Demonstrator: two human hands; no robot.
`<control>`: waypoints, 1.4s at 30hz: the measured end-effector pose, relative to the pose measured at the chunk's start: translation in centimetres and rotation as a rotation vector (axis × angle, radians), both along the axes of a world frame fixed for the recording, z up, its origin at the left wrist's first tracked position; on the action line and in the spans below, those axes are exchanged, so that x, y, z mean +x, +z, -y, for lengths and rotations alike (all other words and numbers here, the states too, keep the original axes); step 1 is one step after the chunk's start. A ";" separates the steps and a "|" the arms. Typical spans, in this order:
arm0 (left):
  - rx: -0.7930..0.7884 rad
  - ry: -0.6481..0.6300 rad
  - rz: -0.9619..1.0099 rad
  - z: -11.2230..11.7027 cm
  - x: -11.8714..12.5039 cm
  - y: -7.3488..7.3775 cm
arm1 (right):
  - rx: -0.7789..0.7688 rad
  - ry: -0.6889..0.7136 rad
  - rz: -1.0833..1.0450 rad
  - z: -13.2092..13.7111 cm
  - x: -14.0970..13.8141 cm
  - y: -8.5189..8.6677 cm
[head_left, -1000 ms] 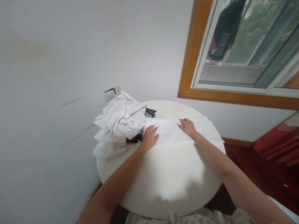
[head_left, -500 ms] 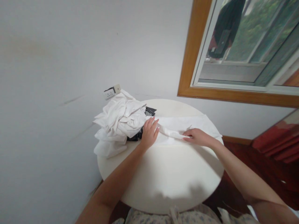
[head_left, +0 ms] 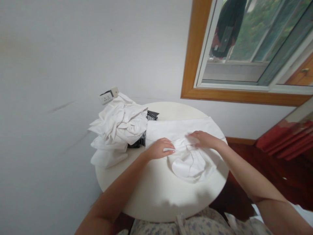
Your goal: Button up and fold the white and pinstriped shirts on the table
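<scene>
A white cloth (head_left: 178, 129) lies across the round table, a smooth strip at the back and a bunched flap (head_left: 193, 164) toward my body. My left hand (head_left: 160, 148) is at the flap's left side, its fingers and thumb closed on a bit of the cloth. Over the cloth's right part is my right hand (head_left: 201, 139), fingers stretched out and somewhat smeared by motion. What sort of article the white cloth is does not show.
Crumpled white fabric (head_left: 122, 124) is heaped on the table's left side, with black striped cloth (head_left: 153, 115) showing beside and under it. The round white table (head_left: 151, 192) stands against the wall. A socket strip (head_left: 106, 97) sits behind the heap; a wood-framed window (head_left: 186, 78) is at right.
The front part of the white cloth has come toward me and now lies bunched over the table. My left hand has moved nearer my body; my right hand has let go of the fold.
</scene>
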State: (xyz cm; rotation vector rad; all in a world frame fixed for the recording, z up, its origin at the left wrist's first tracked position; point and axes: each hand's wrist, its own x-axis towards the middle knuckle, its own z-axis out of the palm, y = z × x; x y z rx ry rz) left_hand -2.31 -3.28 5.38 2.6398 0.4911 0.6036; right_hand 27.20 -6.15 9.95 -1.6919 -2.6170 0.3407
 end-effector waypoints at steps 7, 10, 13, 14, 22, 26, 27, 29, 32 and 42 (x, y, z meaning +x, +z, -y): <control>-0.167 -0.031 -0.059 0.0 -0.3 -0.3 | 0.009 -0.066 0.234 -3.9 -0.4 1.1; -0.333 -0.036 -0.140 0.2 -0.4 -0.4 | -0.045 -0.083 0.191 -7.1 -0.4 5.1; -0.574 -0.076 -0.260 0.2 -0.6 -0.3 | -0.091 -0.255 -0.006 -10.6 -0.8 8.1; -0.649 -0.079 -0.290 0.2 -0.7 -0.3 | 0.003 -0.328 -0.096 -11.6 -1.1 8.6; -1.097 -0.284 -0.412 0.8 -0.6 1.0 | 0.631 -0.027 -0.358 -13.2 -3.3 3.7; -1.158 -0.328 -0.417 1.1 -0.5 1.5 | 0.222 0.056 -0.199 -11.4 -3.5 -1.1; -1.160 -0.331 -0.406 1.1 -0.5 1.6 | 0.159 0.069 -0.144 -10.8 -3.6 -2.3; -1.185 -0.340 -0.380 1.1 -0.5 1.5 | 0.125 0.033 -0.046 -9.5 -3.9 -4.8; -1.186 -0.287 -0.250 0.9 -0.2 0.9 | 0.173 -0.072 -0.020 -7.4 -4.3 -7.5; -0.034 0.421 0.216 -0.6 0.2 0.7 | 0.215 -0.026 -0.121 0.6 -5.3 -7.6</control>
